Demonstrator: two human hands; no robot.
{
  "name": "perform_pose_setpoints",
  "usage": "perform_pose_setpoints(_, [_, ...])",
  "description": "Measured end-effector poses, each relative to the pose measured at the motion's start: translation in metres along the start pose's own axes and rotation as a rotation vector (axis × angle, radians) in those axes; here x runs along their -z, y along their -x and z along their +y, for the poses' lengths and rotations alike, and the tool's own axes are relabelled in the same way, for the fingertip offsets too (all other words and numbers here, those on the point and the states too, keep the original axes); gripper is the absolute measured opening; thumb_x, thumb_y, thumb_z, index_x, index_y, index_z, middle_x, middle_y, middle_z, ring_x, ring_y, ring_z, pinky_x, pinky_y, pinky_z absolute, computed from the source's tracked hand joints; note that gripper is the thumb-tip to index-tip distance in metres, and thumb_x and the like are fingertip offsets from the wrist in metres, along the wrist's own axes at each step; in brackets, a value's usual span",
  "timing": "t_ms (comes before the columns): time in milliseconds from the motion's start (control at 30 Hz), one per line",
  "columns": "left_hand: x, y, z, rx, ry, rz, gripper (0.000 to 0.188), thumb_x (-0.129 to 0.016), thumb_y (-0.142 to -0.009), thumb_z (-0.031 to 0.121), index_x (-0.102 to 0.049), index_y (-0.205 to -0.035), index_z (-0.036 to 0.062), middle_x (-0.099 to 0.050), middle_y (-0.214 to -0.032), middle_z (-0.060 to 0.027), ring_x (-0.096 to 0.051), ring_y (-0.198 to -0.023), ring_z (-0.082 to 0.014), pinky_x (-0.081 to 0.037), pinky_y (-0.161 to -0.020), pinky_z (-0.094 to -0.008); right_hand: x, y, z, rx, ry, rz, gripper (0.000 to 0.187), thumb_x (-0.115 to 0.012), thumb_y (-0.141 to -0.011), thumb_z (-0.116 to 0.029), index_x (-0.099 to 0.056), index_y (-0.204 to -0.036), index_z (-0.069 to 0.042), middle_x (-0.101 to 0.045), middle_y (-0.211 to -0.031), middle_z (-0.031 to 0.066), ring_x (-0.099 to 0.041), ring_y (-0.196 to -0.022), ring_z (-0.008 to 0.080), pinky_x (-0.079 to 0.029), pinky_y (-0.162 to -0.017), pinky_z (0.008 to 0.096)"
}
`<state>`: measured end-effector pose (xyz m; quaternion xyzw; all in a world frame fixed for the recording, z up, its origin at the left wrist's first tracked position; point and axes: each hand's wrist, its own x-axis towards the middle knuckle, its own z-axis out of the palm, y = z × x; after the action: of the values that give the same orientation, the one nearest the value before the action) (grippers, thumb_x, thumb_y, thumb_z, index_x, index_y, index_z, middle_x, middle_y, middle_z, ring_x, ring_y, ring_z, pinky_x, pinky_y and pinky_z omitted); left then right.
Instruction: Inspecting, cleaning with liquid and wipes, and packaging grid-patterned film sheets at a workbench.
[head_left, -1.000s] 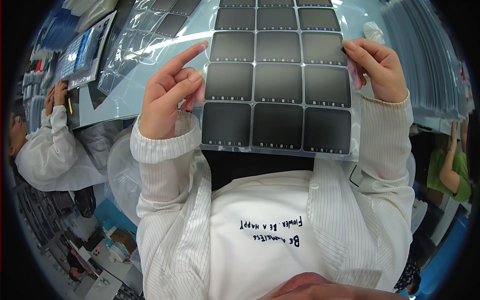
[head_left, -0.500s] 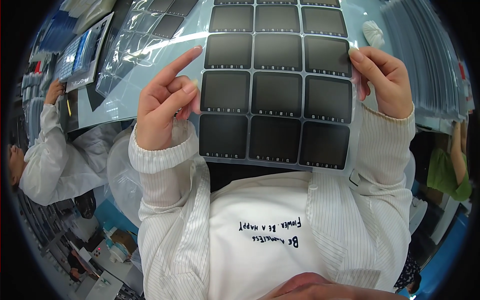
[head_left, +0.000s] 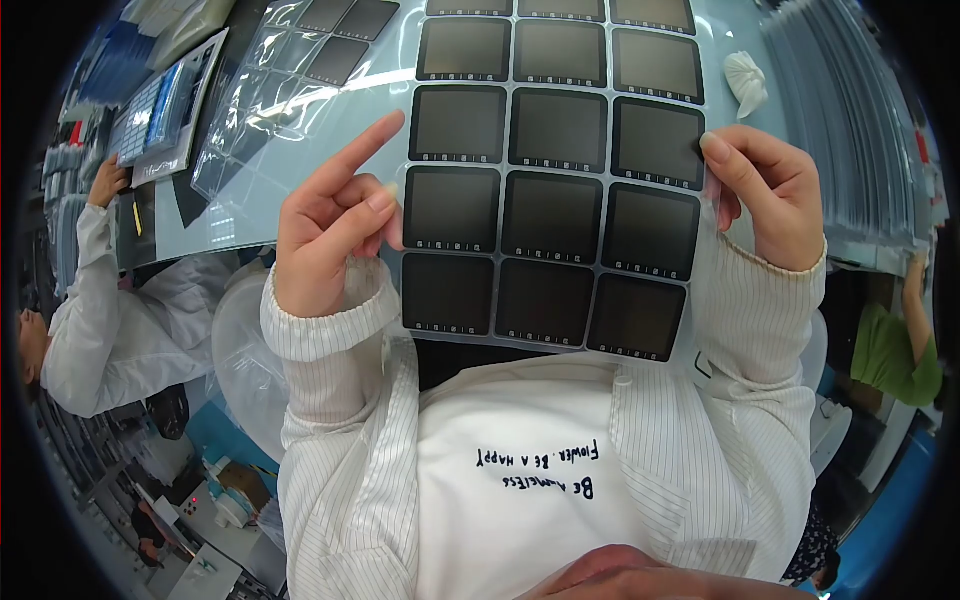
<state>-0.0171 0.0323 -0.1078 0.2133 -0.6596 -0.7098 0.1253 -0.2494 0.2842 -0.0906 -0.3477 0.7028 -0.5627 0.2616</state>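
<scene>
One sheet of dark panes (head_left: 555, 215), now lower and nearer the body

Nearest is a white shirt (head_left: 520, 420) with dark lettering, worn under a striped white jacket (head_left: 345, 440). Just beyond it, the sheet is held up in front of the body, three panes across, its far end cut off at the edge of view; I cannot tell whether that end rests on anything. Over the last second both hands have come down, bringing the sheet closer to the shirt, and its panes look darker, with less grey sheen. Neither side has been let go, so I judge this a change of angle while handling, not a release.

The left hand (head_left: 335, 235) pinches the left edge between thumb and curled fingers, index finger stretched forward. The right hand (head_left: 775, 195) pinches the right edge, thumb on top.

Past them lies the pale worktop (head_left: 240, 228), with a crumpled white piece (head_left: 745, 84) and a stack of clear sheets (head_left: 850, 130) to the right, and clear plastic (head_left: 240, 130) to the left. Farther off, a person in white (head_left: 135, 335) is at the left and someone in green (head_left: 890, 350) at the right.
</scene>
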Motion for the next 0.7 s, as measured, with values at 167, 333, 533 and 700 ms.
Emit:
perform_pose_setpoints(167, [0.0068,-0.0017,-0.0047,-0.014,0.0,-0.007,0.054,-0.054,-0.084,0.002,-0.042,-0.137,-0.001,-0.057,-0.064,-0.0021,-0.044,-0.054,-0.003,-0.03,-0.052,-0.0165,-0.0062,-0.0009,-0.0001,-0.029,-0.002,0.015,0.019,-0.065,-0.089,-0.02,-0.07,-0.089,-0.002,-0.06,-0.064,0.0027,-0.051,-0.046,0.0068,-0.038,-0.043,0.0174])
perform_pose_setpoints(333, [0.0101,-0.0023,-0.0064,-0.008,0.007,-0.021,0.055,-0.055,-0.084,0.002,-0.042,-0.137,-0.0003,-0.058,-0.066,-0.002,-0.048,-0.056,-0.0032,-0.031,-0.052,-0.0164,-0.0074,-0.0014,0.0006,-0.008,0.033,0.001,0.016,-0.062,-0.09,-0.016,-0.068,-0.088,-0.001,-0.059,-0.065,0.0031,-0.05,-0.046,0.0065,-0.037,-0.044,0.0174])
perform_pose_setpoints(533, [0.0094,0.0001,-0.0048,-0.014,-0.036,-0.016,0.054,-0.055,-0.085,0.003,-0.043,-0.137,0.0009,-0.058,-0.066,-0.0015,-0.05,-0.057,-0.0035,-0.031,-0.052,-0.0166,-0.0084,0.001,-0.0023,-0.012,0.064,-0.008,0.016,-0.061,-0.09,-0.015,-0.067,-0.087,0.0,-0.059,-0.066,0.0028,-0.05,-0.047,0.0059,-0.037,-0.044,0.0173])
perform_pose_setpoints(700, [0.0093,-0.0018,-0.0067,0.008,-0.021,-0.034,0.052,-0.055,-0.085,0.003,-0.043,-0.136,0.0003,-0.058,-0.067,-0.0013,-0.05,-0.058,-0.0033,-0.032,-0.053,-0.0167,-0.0098,0.0009,-0.0032,-0.018,0.052,0.005,0.018,-0.06,-0.091,-0.016,-0.067,-0.087,0.0,-0.059,-0.065,0.0026,-0.049,-0.047,0.006,-0.036,-0.044,0.0172])
